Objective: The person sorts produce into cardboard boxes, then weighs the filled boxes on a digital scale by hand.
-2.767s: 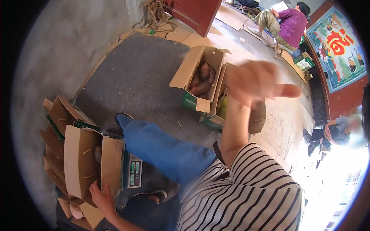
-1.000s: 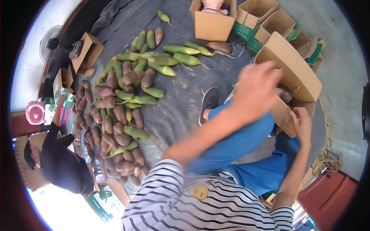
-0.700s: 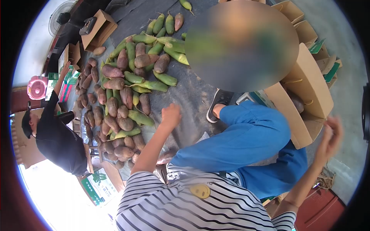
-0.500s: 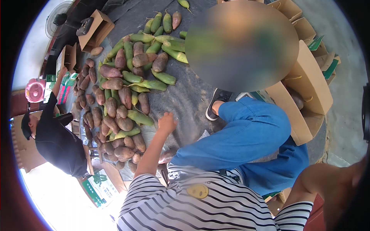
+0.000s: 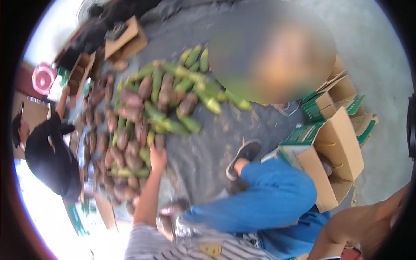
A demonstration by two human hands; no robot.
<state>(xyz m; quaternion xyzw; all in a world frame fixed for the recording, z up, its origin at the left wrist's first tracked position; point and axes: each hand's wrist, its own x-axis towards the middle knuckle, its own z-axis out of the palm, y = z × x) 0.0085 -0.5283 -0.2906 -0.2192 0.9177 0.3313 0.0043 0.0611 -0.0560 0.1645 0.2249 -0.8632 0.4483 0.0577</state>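
My left hand (image 5: 158,158) reaches into the pile at its near right edge. It touches the lower end of a reddish-brown root vegetable (image 5: 160,141); motion blur smears its fingers. Close beside lie a green radish (image 5: 144,156) and more reddish-brown roots (image 5: 123,138). Longer green radishes (image 5: 208,100) lie at the upper right side of the heap. My right arm (image 5: 353,229) is bent up at the lower right, and its hand is cut off or hidden at the dark frame edge.
An open cardboard box (image 5: 342,151) with a dark root inside stands right of my blue-trousered leg (image 5: 260,203). More boxes (image 5: 338,97) stand behind it. A person in black (image 5: 52,156) reaches toward the pile's far left. A blurred oval covers the upper right.
My left hand has moved from over the dark ground sheet leftward to the pile's edge and touches a root. The camera view has shifted. The person in black still reaches out.
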